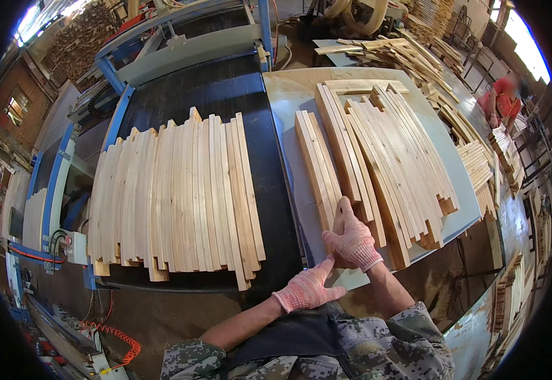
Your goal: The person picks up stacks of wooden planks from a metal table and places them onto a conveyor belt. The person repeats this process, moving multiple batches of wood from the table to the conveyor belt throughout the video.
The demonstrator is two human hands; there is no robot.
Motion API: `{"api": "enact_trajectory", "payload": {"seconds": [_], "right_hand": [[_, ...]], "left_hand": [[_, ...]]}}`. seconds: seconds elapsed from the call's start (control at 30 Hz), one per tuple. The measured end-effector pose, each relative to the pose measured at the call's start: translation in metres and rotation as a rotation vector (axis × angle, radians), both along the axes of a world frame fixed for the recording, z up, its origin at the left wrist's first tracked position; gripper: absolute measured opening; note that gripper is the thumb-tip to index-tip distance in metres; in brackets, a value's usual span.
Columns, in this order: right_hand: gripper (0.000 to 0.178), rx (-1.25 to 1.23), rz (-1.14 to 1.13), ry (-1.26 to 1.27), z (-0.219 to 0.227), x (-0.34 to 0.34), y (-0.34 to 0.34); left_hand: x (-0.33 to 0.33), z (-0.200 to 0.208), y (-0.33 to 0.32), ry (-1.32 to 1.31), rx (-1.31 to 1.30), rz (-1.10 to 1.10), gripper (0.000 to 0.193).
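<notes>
My right hand, in a pink-and-white knit glove, is closed round the near end of a short bundle of pale wooden strips on the right-hand table. My left hand, gloved alike, is just below and to the left. Its thumb and fingers are apart, and its fingertips reach up to the right hand, near the strips' end. More wooden strips lie side by side to the right of the bundle, their ends uneven. Whether the left fingertips touch wood is hidden.
A wide row of wooden strips lies on a black conveyor belt to the left, under a blue-framed machine. The pale tabletop borders the belt. Loose offcuts pile up behind. A person in red works at far right.
</notes>
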State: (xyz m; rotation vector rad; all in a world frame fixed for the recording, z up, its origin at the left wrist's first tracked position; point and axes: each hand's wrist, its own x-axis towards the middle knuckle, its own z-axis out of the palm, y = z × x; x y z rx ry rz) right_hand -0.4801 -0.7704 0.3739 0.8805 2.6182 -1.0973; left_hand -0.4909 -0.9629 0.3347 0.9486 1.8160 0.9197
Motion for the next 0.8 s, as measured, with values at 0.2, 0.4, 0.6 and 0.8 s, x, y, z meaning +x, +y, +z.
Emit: {"api": "enact_trajectory", "payload": {"seconds": [0.2,0.4,0.6,0.8], "right_hand": [[0.106,-0.163,0.173,0.154,-0.002,-0.058,-0.056],[0.101,-0.345,0.233,0.309,-0.037,-0.085,-0.078],[0.089,0.758,0.040,0.259,-0.012,-0.103,0.004],[0.068,1.105,0.026,-0.044,-0.056,-0.121,0.038]], "left_hand": [[-0.047,0.065,-0.066,-0.009,-0.113,-0.342,0.066],[-0.059,0.091,-0.146,-0.205,-0.037,-0.120,0.056],[-0.089,0.063,-0.242,-0.690,0.283,0.296,0.054],[-0.100,0.050,-0.306,-0.516,0.465,0.568,0.074]]}}
